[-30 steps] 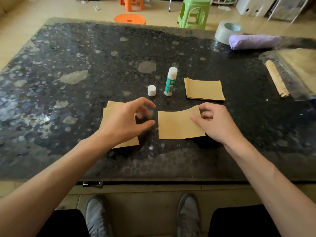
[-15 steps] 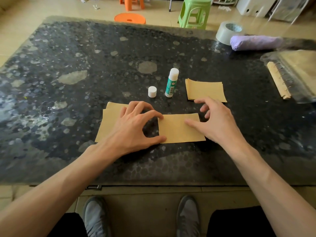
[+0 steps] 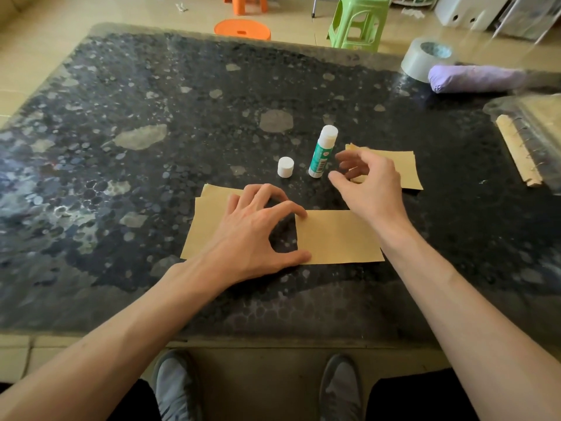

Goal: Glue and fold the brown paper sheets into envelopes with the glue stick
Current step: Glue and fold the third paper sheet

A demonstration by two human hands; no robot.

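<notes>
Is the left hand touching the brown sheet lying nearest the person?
Touching. The head view shows the left hand with its index finger and thumb tips overlapping the left edge of the brown sheet, flat against the table.

You face a dark, stone-patterned table speckled with grey and pale patches, and beyond its far edge glossy beige floor tiles stretch from your 10 to your 2 o'clock. At 12 o'clock a round orange stool stands just behind that edge, with a second orange stool farther back and a green plastic stool at 1 o'clock. Bright light glares off the floor toward 2 o'clock, where white plastic boxes stand.
</notes>
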